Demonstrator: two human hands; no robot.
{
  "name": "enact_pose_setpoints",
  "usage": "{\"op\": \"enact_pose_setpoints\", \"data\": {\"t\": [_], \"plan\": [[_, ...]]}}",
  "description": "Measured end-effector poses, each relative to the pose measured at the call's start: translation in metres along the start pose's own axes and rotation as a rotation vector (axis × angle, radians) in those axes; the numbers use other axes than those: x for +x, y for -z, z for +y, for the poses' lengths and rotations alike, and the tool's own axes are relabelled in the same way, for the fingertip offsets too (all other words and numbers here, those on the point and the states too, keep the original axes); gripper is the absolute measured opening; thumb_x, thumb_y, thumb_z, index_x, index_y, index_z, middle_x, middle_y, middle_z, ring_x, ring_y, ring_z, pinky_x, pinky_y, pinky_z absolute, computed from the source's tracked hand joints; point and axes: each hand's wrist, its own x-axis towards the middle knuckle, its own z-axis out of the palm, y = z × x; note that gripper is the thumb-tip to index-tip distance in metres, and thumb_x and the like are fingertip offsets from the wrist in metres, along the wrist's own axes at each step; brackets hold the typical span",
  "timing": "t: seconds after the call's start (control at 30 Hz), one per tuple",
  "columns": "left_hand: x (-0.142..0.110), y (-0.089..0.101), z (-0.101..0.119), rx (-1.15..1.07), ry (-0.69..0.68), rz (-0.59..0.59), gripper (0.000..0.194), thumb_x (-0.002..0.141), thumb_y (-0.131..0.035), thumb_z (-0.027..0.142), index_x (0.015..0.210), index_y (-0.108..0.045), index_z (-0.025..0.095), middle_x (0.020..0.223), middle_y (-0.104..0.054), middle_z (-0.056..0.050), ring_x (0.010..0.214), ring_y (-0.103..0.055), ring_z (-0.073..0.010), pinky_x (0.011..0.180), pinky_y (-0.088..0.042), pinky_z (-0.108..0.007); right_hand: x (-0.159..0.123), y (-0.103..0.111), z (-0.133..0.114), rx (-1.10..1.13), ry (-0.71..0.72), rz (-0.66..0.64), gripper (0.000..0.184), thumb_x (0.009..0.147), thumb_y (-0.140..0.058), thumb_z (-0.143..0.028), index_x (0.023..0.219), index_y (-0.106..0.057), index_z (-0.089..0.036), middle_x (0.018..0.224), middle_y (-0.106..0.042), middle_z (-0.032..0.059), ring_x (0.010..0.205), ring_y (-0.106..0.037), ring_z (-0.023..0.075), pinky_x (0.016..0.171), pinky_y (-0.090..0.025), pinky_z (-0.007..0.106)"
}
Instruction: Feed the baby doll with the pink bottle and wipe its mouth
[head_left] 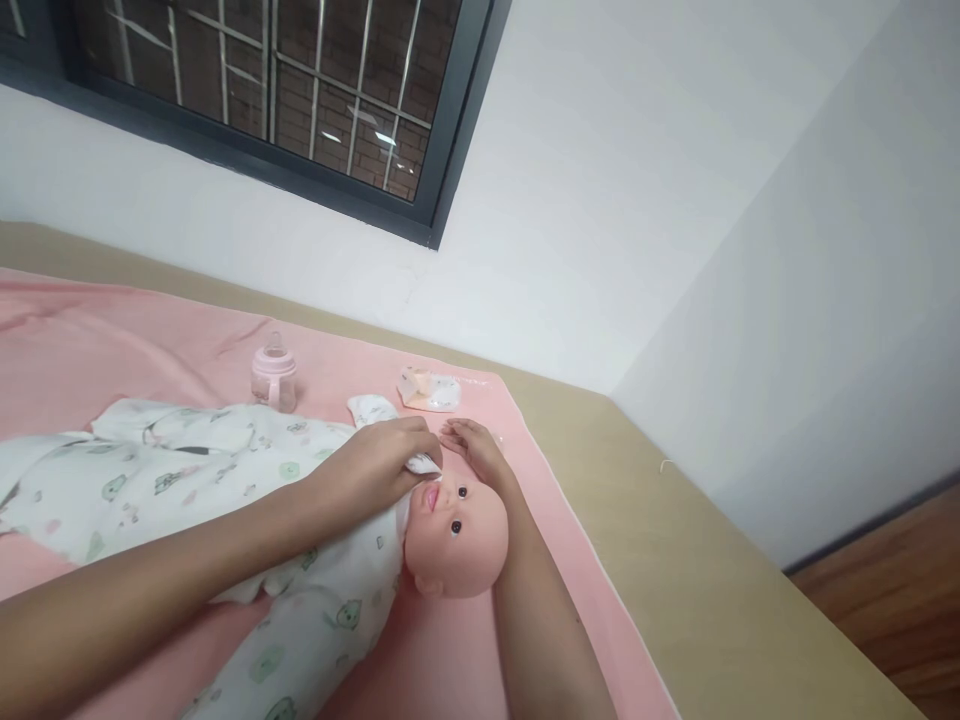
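Note:
A baby doll (457, 540) with a bald head lies on its back, dressed in a white outfit (307, 450) printed with green and grey figures. My left hand (394, 455) reaches across its chest and is closed on a small white printed cloth (424, 465) beside the doll's mouth. Past the far side of the head lies my right hand (474, 446), fingers stretched out and nothing visible in them. My right forearm runs along the crown of the head. Part of the doll's neck is hidden behind my left hand.
A pink baby bottle (274, 375) stands upright beyond the doll. Near my right hand lies a small opened plastic packet (429, 390). Pink sheeting (150, 345) covers much of the wooden surface (637, 500), which meets a white wall below a barred window (300, 90).

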Motion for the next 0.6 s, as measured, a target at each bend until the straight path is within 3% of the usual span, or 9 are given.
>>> {"op": "enact_pose_setpoints", "data": {"t": [0.33,0.6], "plan": [[-0.005,0.014,0.018,0.006,0.028,-0.100,0.016,0.078,-0.057,0.015,0.081,-0.072,0.020,0.086,-0.067,0.000,0.080,-0.061,-0.0173,0.070,-0.041,-0.026,0.002,0.002,0.002,-0.007,0.002,-0.007,0.006,0.075,-0.065,-0.023,0.077,-0.063,-0.018,0.078,-0.064,0.0050,0.087,-0.064,0.0170,0.094,-0.052,0.037],[-0.005,0.011,0.014,-0.025,0.006,-0.137,0.013,0.077,-0.060,0.015,0.081,-0.071,0.020,0.086,-0.069,0.001,0.082,-0.062,-0.0174,0.070,-0.041,-0.025,0.001,0.002,0.001,-0.010,0.005,-0.007,0.006,0.074,-0.065,-0.023,0.077,-0.063,-0.018,0.078,-0.063,0.0048,0.085,-0.064,0.0164,0.094,-0.052,0.036]]}}
